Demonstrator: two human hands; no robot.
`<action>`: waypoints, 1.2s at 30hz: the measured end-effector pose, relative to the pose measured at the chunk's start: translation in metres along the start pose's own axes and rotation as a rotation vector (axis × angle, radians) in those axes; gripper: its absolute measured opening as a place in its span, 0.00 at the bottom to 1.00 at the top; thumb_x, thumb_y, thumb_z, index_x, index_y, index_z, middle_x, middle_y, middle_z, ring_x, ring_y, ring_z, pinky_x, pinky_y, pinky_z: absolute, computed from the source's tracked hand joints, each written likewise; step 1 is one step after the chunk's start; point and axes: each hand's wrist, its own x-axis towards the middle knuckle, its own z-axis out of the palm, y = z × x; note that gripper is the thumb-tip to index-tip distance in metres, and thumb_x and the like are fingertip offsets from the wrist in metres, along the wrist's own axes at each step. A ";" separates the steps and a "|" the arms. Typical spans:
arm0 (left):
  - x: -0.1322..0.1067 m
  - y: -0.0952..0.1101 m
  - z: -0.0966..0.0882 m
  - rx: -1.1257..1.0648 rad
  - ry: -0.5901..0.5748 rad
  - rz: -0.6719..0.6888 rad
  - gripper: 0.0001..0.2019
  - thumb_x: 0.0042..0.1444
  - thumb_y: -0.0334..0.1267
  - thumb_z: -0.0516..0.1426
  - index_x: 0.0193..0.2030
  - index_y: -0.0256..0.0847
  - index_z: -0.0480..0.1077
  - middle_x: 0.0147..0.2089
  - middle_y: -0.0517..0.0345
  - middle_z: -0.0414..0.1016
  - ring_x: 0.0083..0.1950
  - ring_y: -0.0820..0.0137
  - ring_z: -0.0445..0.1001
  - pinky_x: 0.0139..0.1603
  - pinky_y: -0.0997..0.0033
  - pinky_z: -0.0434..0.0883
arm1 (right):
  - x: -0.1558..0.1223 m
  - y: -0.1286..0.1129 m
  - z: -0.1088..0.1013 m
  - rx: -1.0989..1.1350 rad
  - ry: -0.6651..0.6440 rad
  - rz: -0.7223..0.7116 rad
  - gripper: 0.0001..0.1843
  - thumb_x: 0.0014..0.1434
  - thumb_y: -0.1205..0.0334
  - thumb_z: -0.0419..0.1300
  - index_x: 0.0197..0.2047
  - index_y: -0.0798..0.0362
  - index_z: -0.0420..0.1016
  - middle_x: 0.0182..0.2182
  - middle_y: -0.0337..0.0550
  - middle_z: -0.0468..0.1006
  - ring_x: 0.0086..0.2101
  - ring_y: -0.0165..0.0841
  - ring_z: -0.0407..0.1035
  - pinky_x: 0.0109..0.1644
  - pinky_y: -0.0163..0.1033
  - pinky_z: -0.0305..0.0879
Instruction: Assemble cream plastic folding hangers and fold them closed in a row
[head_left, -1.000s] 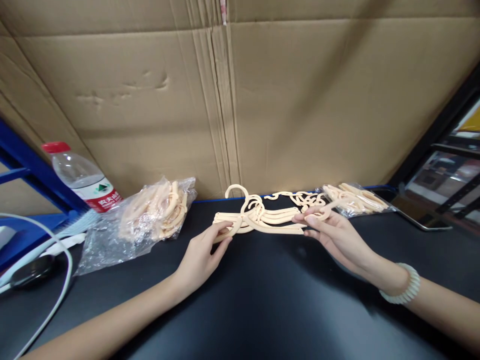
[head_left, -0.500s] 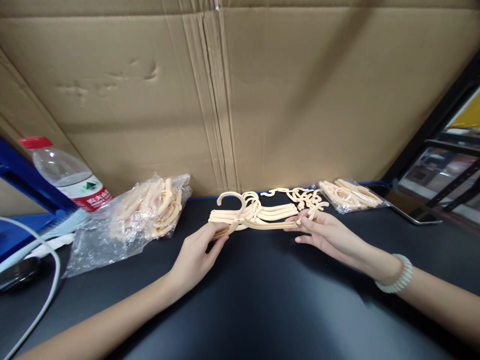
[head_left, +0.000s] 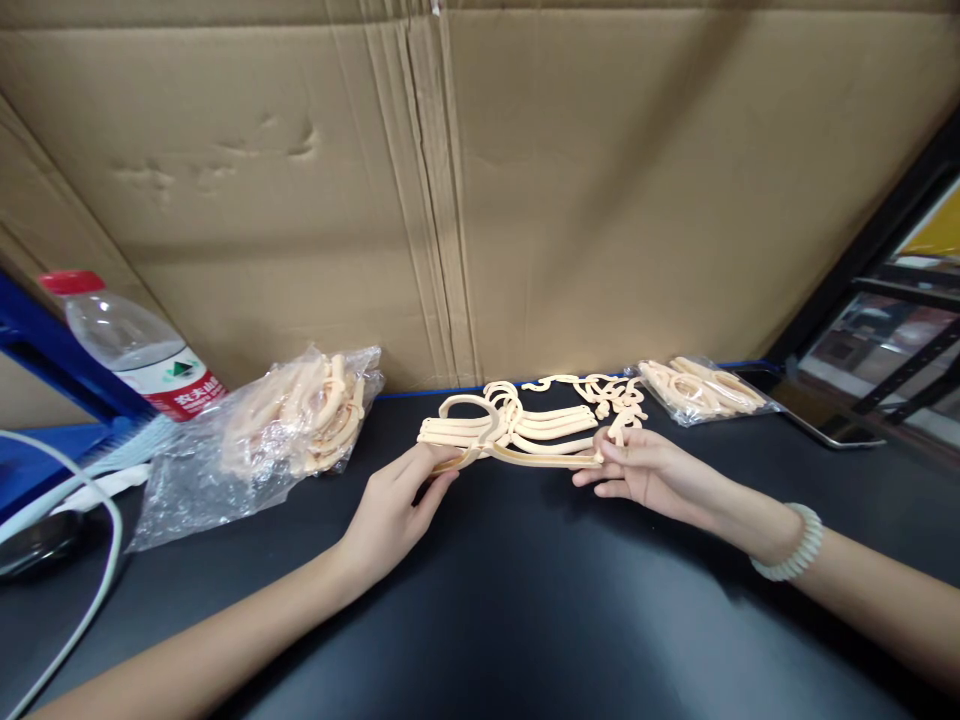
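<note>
My left hand is closed on the left arm of a cream plastic clothes hanger, held low over the black table. The hanger's hook leans toward the far side. At its right end, my right hand pinches a small cream plastic piece between thumb and fingers. This piece meets the hanger's tip; whether they are joined I cannot tell. Just behind lie several stacked cream hangers, their hooks bunched in the middle. Beyond my right fingers is a loose heap of small curved cream pieces.
To the left are a clear plastic bag of cream parts, a red-capped bottle, a white cable and a dark rounded object. At right, another bag adjoins a dark flat device. Cardboard walls the back.
The held hanger has tipped, its hook now lower and leaning farther back. The small piece in my right hand stands more upright against the hanger's end. My left hand has hardly moved.
</note>
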 end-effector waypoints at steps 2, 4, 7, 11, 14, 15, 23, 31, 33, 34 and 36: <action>0.000 0.000 0.000 -0.004 0.000 0.001 0.10 0.61 0.29 0.53 0.48 0.40 0.67 0.41 0.56 0.75 0.43 0.71 0.75 0.45 0.74 0.71 | 0.000 0.000 0.000 -0.024 0.012 -0.006 0.13 0.54 0.58 0.67 0.30 0.55 0.67 0.31 0.43 0.79 0.38 0.35 0.77 0.38 0.33 0.73; 0.000 0.000 0.000 -0.008 0.000 0.006 0.10 0.61 0.28 0.53 0.49 0.40 0.67 0.42 0.56 0.75 0.43 0.71 0.74 0.46 0.74 0.71 | 0.000 0.000 0.000 -0.052 0.028 -0.018 0.15 0.52 0.57 0.68 0.30 0.55 0.67 0.31 0.43 0.78 0.37 0.34 0.78 0.38 0.32 0.73; 0.000 0.000 0.000 -0.009 0.002 0.024 0.10 0.61 0.28 0.54 0.48 0.40 0.67 0.42 0.56 0.75 0.43 0.71 0.74 0.46 0.74 0.70 | -0.001 -0.001 0.002 -0.089 0.044 -0.034 0.15 0.50 0.59 0.70 0.29 0.55 0.68 0.33 0.43 0.78 0.37 0.33 0.77 0.40 0.31 0.73; -0.001 0.000 0.000 -0.006 0.003 0.041 0.09 0.61 0.28 0.53 0.48 0.40 0.67 0.41 0.56 0.75 0.42 0.71 0.74 0.45 0.74 0.71 | -0.003 -0.001 0.007 -0.114 0.089 -0.078 0.16 0.48 0.59 0.71 0.29 0.55 0.67 0.30 0.40 0.77 0.35 0.32 0.77 0.40 0.31 0.74; -0.001 0.001 0.000 0.007 0.007 0.039 0.09 0.61 0.29 0.53 0.48 0.40 0.67 0.41 0.55 0.76 0.42 0.71 0.75 0.44 0.74 0.71 | -0.002 0.002 0.008 -0.129 0.110 -0.164 0.17 0.46 0.58 0.72 0.29 0.54 0.67 0.27 0.36 0.75 0.31 0.32 0.78 0.38 0.33 0.75; -0.001 0.001 0.000 0.013 0.009 0.041 0.09 0.61 0.29 0.53 0.48 0.39 0.67 0.41 0.55 0.76 0.41 0.71 0.76 0.44 0.74 0.72 | -0.001 0.003 0.007 -0.133 0.122 -0.193 0.18 0.45 0.57 0.72 0.29 0.54 0.67 0.27 0.36 0.75 0.30 0.32 0.77 0.37 0.33 0.75; -0.002 0.002 0.002 -0.022 0.000 -0.066 0.10 0.62 0.35 0.52 0.49 0.40 0.68 0.42 0.54 0.78 0.38 0.70 0.78 0.37 0.77 0.74 | 0.003 0.010 0.008 -0.112 0.128 -0.339 0.11 0.52 0.56 0.68 0.34 0.50 0.71 0.31 0.37 0.77 0.34 0.33 0.76 0.40 0.40 0.73; 0.002 0.006 0.001 -0.125 0.042 -0.246 0.10 0.61 0.40 0.52 0.45 0.40 0.70 0.41 0.55 0.78 0.39 0.69 0.79 0.41 0.73 0.76 | 0.006 0.006 0.004 -0.286 0.162 -0.576 0.08 0.53 0.56 0.66 0.37 0.48 0.80 0.38 0.42 0.76 0.33 0.30 0.65 0.38 0.39 0.65; 0.003 0.006 -0.002 -0.117 0.033 -0.251 0.11 0.62 0.41 0.51 0.47 0.40 0.69 0.42 0.54 0.78 0.40 0.68 0.78 0.39 0.73 0.76 | 0.004 -0.003 -0.002 -0.236 0.169 -0.563 0.11 0.54 0.54 0.65 0.39 0.48 0.80 0.33 0.41 0.74 0.31 0.31 0.65 0.36 0.39 0.65; 0.003 0.007 -0.004 -0.096 0.026 -0.244 0.11 0.62 0.41 0.51 0.47 0.40 0.69 0.42 0.54 0.78 0.39 0.68 0.78 0.37 0.73 0.75 | 0.002 -0.010 -0.006 -0.227 0.178 -0.550 0.11 0.53 0.53 0.65 0.38 0.49 0.80 0.31 0.40 0.74 0.30 0.31 0.65 0.35 0.39 0.65; 0.002 0.008 -0.010 -0.022 0.000 -0.218 0.09 0.62 0.40 0.51 0.45 0.40 0.68 0.40 0.55 0.76 0.34 0.70 0.76 0.33 0.74 0.74 | -0.004 -0.027 -0.017 -0.292 0.193 -0.498 0.10 0.50 0.54 0.67 0.36 0.49 0.79 0.29 0.39 0.73 0.29 0.30 0.65 0.33 0.38 0.65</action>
